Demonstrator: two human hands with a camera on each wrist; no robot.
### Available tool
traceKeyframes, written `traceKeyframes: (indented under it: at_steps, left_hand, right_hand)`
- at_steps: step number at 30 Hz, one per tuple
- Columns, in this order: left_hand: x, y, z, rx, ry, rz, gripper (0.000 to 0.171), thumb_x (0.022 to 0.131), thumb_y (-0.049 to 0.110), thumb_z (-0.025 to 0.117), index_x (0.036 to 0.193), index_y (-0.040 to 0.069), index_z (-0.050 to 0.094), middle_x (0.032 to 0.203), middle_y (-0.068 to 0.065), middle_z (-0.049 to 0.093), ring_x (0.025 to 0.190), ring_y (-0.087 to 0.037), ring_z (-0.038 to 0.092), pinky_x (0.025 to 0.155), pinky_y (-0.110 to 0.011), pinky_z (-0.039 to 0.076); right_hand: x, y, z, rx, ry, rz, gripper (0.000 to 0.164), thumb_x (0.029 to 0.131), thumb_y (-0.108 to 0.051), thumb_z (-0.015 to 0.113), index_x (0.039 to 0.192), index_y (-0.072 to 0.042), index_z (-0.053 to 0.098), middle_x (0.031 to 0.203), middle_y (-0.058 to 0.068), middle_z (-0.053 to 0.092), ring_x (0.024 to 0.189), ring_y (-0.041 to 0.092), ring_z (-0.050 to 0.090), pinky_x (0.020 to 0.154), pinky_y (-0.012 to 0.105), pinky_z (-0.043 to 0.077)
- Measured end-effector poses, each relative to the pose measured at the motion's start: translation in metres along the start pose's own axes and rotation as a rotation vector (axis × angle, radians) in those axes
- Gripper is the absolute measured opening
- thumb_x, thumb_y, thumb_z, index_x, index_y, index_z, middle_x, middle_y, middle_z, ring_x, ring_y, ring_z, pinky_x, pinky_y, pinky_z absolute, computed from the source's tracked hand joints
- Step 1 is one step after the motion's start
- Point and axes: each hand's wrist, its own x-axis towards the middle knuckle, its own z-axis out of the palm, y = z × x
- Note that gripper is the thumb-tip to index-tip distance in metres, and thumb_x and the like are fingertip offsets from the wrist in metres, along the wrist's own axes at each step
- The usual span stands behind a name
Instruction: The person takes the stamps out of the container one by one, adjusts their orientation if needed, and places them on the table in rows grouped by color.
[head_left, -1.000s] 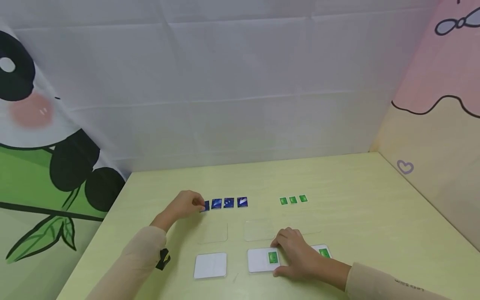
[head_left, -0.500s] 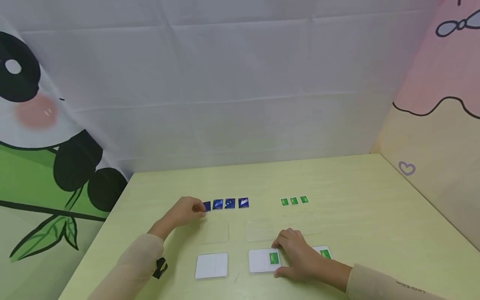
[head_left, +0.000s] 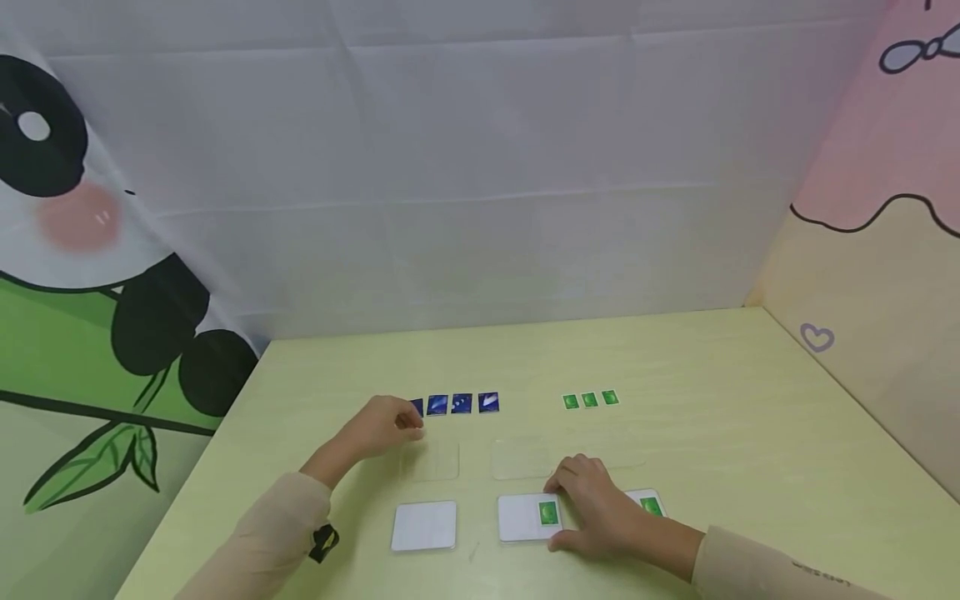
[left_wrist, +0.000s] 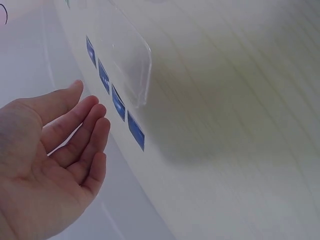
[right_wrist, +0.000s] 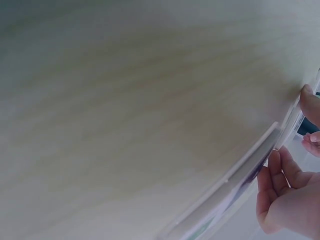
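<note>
My left hand (head_left: pixel 382 427) is just in front of the leftmost of several small blue cards (head_left: pixel 461 403) in a row and partly covers it in the head view. In the left wrist view its thumb and fingers are loosely bent with nothing between them, beside the blue cards (left_wrist: pixel 118 102). Lower right, my right hand (head_left: pixel 592 508) holds a white card (head_left: pixel 517 518) by its near and far edges, thumb on the near one. A green piece (head_left: pixel 548 512) lies at that card's right end. The right wrist view shows the right hand (right_wrist: pixel 290 195) edge-on at the card.
Left of the held card lies a plain white card (head_left: pixel 423 526). Another white card with a green piece (head_left: pixel 651 505) is partly hidden behind the right hand. Clear plates (head_left: pixel 520 460) lie in the middle row, and 3 green pieces (head_left: pixel 590 400) lie behind on the right.
My left hand has moved slightly right and nearer, its fingertips coming off the leftmost blue card's edge. The right hand has stayed on its white card.
</note>
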Motion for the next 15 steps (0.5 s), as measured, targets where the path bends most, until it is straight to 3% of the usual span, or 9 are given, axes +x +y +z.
traceKeyframes:
  at_steps: [7, 15]
  left_hand:
    - [-0.004, 0.008, 0.003, -0.002, -0.013, 0.076, 0.009, 0.086, 0.011, 0.069, 0.090, 0.003, 0.071, 0.085, -0.004, 0.070, 0.079, -0.011, 0.062, 0.073, -0.027, 0.052]
    - [-0.007, 0.021, 0.007, 0.000, -0.028, 0.095, 0.009, 0.086, 0.012, 0.069, 0.090, 0.004, 0.071, 0.086, -0.003, 0.070, 0.079, -0.011, 0.061, 0.074, -0.028, 0.052]
  right_hand:
    - [0.000, 0.000, 0.000, -0.005, 0.009, -0.006, 0.055, 0.069, -0.044, 0.082, 0.108, -0.011, 0.062, 0.106, -0.005, 0.058, 0.102, 0.010, 0.046, 0.096, 0.039, 0.037]
    - [0.000, -0.001, 0.000, 0.006, 0.002, -0.001, 0.054, 0.070, -0.043, 0.082, 0.108, -0.010, 0.062, 0.106, -0.005, 0.057, 0.102, 0.010, 0.046, 0.096, 0.040, 0.036]
